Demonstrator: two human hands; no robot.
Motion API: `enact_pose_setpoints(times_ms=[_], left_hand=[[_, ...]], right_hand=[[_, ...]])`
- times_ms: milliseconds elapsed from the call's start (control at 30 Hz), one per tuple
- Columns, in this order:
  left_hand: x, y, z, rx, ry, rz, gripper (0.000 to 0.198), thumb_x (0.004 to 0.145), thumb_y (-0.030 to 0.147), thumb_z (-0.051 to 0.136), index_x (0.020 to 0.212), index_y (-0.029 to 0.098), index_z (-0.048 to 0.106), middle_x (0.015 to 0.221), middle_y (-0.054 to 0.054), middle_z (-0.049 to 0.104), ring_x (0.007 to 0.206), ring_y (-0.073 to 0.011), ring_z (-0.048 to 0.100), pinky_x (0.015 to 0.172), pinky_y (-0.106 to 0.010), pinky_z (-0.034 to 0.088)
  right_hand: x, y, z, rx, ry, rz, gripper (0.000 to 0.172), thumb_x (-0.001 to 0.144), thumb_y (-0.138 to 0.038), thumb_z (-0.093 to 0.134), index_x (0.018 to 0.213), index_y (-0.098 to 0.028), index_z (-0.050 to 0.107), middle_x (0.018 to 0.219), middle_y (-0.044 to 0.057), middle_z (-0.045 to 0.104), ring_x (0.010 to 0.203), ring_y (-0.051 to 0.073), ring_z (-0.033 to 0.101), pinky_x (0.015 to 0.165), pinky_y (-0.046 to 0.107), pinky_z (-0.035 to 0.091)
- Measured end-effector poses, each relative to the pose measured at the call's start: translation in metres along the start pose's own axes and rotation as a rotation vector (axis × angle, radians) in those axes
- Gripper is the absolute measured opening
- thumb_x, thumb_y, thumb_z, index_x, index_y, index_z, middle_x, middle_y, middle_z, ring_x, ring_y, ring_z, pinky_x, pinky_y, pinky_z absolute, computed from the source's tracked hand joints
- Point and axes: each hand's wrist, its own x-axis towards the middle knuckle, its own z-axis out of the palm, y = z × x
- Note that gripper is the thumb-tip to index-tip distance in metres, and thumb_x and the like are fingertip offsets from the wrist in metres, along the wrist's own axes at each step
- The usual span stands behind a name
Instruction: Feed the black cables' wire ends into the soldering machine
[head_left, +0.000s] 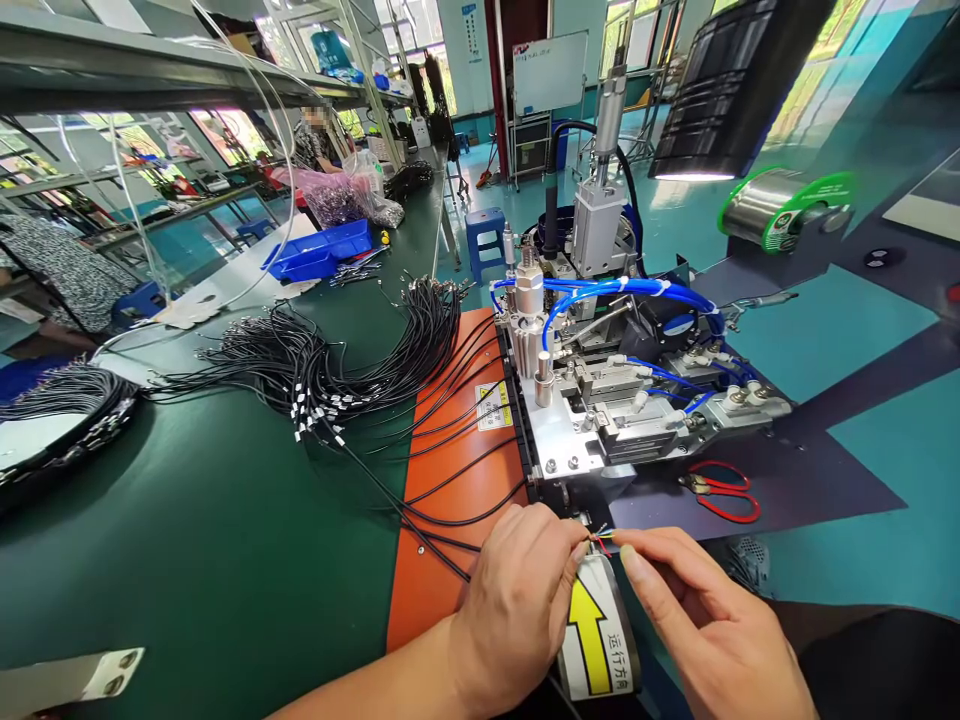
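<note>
My left hand (517, 590) is closed on the end of a black cable in front of the machine. Short thin coloured wires (602, 538), red, yellow and blue among them, fan out past its fingertips. From the other side my right hand (712, 620) brings thumb and index finger together at the wire tips, pinching a yellowish one. Below the fingers is a rounded metal part with a white label and yellow arrow (590, 640). Just beyond stands the machine (559, 430), with metal cylinders and blue air tubes. Several black cables (465, 520) run across its orange base plate (435, 590) toward my left hand.
Bundles of black cables (300, 350) lie on the green table (225, 560). Red-handled cutters (724, 490) rest right of the machine, below a solder wire spool (780, 210). A black lamp (712, 90) hangs above. A blue tray (322, 250) sits farther back; another person (319, 150) is beyond.
</note>
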Motion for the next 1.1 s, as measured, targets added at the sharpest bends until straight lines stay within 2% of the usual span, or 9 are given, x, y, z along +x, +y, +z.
enact_pose_setpoints(times_ms=[167,267,500,967,1100], left_hand=[[-0.001,-0.001,0.001,-0.004,-0.011,-0.004,0.019,0.102,0.016,0.045,0.100,0.017,0.064,0.082,-0.006,0.059,0.075,-0.0198,0.051,0.069,-0.033,0.041],[-0.001,-0.002,0.001,-0.005,-0.017,0.004,0.018,0.101,0.015,0.045,0.100,0.017,0.064,0.082,-0.006,0.059,0.075,-0.0195,0.051,0.069,-0.033,0.041],[0.001,0.000,0.000,0.011,-0.030,0.000,0.019,0.101,0.014,0.046,0.098,0.016,0.065,0.080,-0.005,0.057,0.074,-0.0191,0.049,0.068,-0.033,0.040],[0.001,0.000,-0.001,0.073,-0.027,0.062,0.019,0.101,0.015,0.046,0.096,0.015,0.065,0.078,-0.004,0.057,0.071,-0.0188,0.049,0.067,-0.034,0.040],[0.002,0.001,-0.001,0.074,-0.036,0.054,0.020,0.101,0.015,0.046,0.097,0.015,0.065,0.078,-0.005,0.058,0.072,-0.0189,0.049,0.068,-0.033,0.040]], right_hand=[[0.004,0.000,-0.003,0.047,-0.038,0.060,0.026,0.093,-0.041,0.067,0.112,-0.026,0.075,0.110,0.006,0.075,0.096,0.021,0.074,0.078,0.020,0.062],[0.007,0.000,-0.004,0.045,-0.059,0.074,0.027,0.094,-0.042,0.066,0.112,-0.024,0.074,0.109,0.006,0.075,0.092,0.020,0.074,0.079,0.020,0.061],[0.008,-0.004,-0.003,0.034,-0.022,0.055,0.025,0.093,-0.044,0.066,0.105,-0.024,0.074,0.094,0.004,0.074,0.087,0.019,0.073,0.075,0.019,0.060],[0.002,-0.011,0.002,-0.083,0.010,-0.131,0.014,0.095,-0.032,0.064,0.106,-0.029,0.071,0.095,0.001,0.072,0.078,0.014,0.073,0.068,0.015,0.060],[0.001,-0.008,0.000,-0.096,0.009,-0.117,0.016,0.095,-0.036,0.064,0.106,-0.028,0.071,0.098,0.002,0.072,0.077,0.015,0.072,0.066,0.016,0.059]])
